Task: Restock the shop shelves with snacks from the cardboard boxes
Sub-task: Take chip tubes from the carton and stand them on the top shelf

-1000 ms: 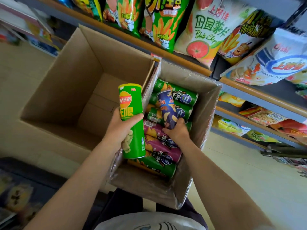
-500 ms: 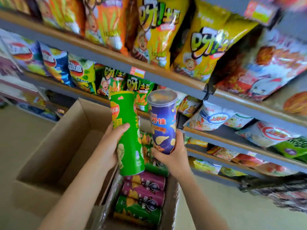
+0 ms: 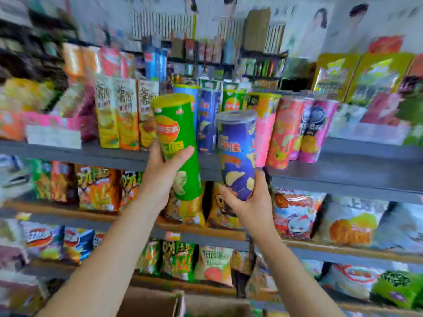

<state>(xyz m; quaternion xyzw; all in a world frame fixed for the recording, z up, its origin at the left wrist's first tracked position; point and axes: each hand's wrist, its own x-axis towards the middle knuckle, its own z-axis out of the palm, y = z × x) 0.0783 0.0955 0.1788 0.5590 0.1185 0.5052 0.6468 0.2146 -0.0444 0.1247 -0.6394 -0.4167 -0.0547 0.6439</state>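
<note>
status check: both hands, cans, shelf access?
Left hand grips tall green chip can. Right hand grips shorter blue chip can. Both raised before grey upper shelf; standing cans already crowd it.

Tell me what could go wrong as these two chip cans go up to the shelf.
1. The row of cans on the grey shelf looks tightly packed, so pushing in the blue can held by the right hand may topple a neighbour.
2. The left hand grips the green can at mid-height and tilted; it may clip the shelf edge.
3. With both hands full, neither could catch a falling can.
</note>
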